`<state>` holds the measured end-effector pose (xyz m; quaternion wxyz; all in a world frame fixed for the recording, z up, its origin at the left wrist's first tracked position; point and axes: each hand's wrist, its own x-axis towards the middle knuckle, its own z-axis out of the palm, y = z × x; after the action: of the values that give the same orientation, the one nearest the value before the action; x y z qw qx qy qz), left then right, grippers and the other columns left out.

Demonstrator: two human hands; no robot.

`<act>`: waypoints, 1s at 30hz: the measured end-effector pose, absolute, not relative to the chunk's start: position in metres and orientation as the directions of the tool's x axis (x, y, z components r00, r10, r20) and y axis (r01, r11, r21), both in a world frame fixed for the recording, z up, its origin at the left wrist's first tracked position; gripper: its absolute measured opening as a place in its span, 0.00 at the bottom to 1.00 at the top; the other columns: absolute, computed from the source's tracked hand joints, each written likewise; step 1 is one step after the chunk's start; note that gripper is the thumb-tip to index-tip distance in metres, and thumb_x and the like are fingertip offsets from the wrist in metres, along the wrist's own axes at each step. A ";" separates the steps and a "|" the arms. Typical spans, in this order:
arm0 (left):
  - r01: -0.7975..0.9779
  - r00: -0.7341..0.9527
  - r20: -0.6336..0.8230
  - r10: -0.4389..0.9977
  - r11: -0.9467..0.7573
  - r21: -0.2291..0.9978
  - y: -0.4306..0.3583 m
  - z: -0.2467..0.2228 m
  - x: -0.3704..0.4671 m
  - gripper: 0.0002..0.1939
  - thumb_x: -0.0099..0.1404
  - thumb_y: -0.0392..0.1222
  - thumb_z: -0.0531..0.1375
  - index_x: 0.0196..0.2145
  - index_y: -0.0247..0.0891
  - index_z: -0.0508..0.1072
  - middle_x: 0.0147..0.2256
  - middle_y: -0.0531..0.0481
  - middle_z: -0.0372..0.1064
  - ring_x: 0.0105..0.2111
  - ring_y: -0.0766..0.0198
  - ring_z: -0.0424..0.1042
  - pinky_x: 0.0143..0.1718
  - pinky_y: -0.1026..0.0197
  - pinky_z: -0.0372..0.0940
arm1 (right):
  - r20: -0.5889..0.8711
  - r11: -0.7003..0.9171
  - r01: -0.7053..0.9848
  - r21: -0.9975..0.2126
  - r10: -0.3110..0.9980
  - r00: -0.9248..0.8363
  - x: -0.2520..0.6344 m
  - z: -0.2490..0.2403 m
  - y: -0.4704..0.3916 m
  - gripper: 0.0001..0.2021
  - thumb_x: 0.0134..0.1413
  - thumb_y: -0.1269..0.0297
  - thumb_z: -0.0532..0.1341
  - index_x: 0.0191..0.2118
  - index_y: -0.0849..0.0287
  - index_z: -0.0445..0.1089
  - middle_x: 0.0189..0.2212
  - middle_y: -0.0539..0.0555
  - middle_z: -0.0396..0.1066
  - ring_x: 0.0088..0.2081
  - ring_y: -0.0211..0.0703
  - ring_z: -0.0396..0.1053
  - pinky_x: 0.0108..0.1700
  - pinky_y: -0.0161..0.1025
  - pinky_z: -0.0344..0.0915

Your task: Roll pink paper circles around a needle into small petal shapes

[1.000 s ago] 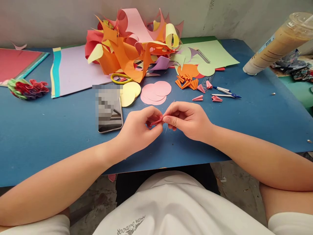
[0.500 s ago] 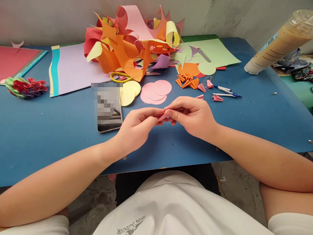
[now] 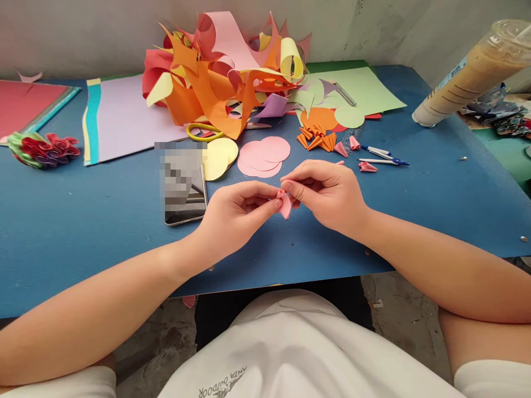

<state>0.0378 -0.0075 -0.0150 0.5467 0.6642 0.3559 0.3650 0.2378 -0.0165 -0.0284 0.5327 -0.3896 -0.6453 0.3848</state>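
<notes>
left hand (image 3: 236,213): grip pinches a folded pink paper piece (image 3: 285,208) between thumb and index finger. piece is held up over the bench (image 3: 124,237), near its front edge, rolled end up, pointed end hanging down.

right hand (image 3: 332,190): grip has thumb and index pressed together just beside the piece's rolled end. can't tell if anything thin is between them.

around the hands: overlapping pink paper circles (image 3: 265,156) behind, yellow paper circles (image 3: 218,160) left of those, touching or nearly touching the phone (image 3: 186,214). orange paper cones (image 3: 317,139) bunched beyond the right hand, with a few loose pink folds (image 3: 368,167) near the blue-and-white compass (image 3: 385,158).

further back: big heap of paper offcuts (image 3: 226,83), yellow-handled scissors (image 3: 203,132) partly under it. tall drink cup (image 3: 468,77) stands at the right end.
</notes>
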 end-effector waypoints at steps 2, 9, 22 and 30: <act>0.079 0.466 0.117 0.877 -0.173 0.982 -0.008 -0.016 0.037 0.06 0.66 0.43 0.70 0.38 0.39 0.84 0.35 0.48 0.84 0.35 0.60 0.83 0.42 0.59 0.79 | 0.407 0.415 0.087 -0.906 0.909 -0.096 0.238 -0.028 -0.017 0.17 0.57 0.49 0.74 0.34 0.60 0.79 0.30 0.52 0.77 0.25 0.37 0.75 0.27 0.35 0.75; 0.104 0.420 0.067 0.905 -0.121 0.987 -0.004 -0.016 0.036 0.10 0.65 0.46 0.72 0.42 0.39 0.86 0.39 0.46 0.85 0.39 0.57 0.83 0.45 0.57 0.79 | 0.444 0.444 -0.003 -0.896 0.896 -0.013 0.239 -0.024 -0.020 0.14 0.60 0.52 0.73 0.32 0.58 0.77 0.23 0.49 0.73 0.22 0.35 0.72 0.23 0.33 0.70; 0.011 0.477 -0.117 0.871 0.127 0.992 -0.005 -0.011 0.040 0.11 0.59 0.41 0.74 0.30 0.36 0.77 0.35 0.47 0.81 0.27 0.68 0.74 0.29 0.65 0.71 | 0.261 0.238 -0.186 -0.953 0.959 -0.110 0.242 -0.035 -0.008 0.14 0.55 0.51 0.75 0.33 0.57 0.83 0.30 0.50 0.72 0.28 0.33 0.66 0.30 0.33 0.65; 0.039 0.475 -0.166 0.864 0.167 0.985 -0.007 -0.008 0.037 0.13 0.58 0.43 0.76 0.33 0.36 0.76 0.31 0.52 0.77 0.32 0.67 0.75 0.34 0.65 0.69 | 0.233 0.216 -0.165 -0.962 0.968 -0.095 0.238 -0.030 -0.012 0.16 0.52 0.50 0.77 0.28 0.59 0.80 0.23 0.49 0.72 0.24 0.33 0.67 0.26 0.33 0.67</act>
<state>0.0373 -0.0072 -0.0077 0.6495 0.5616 0.4022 0.3177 0.2379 -0.0124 -0.0296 0.5612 -0.3707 -0.5412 0.5047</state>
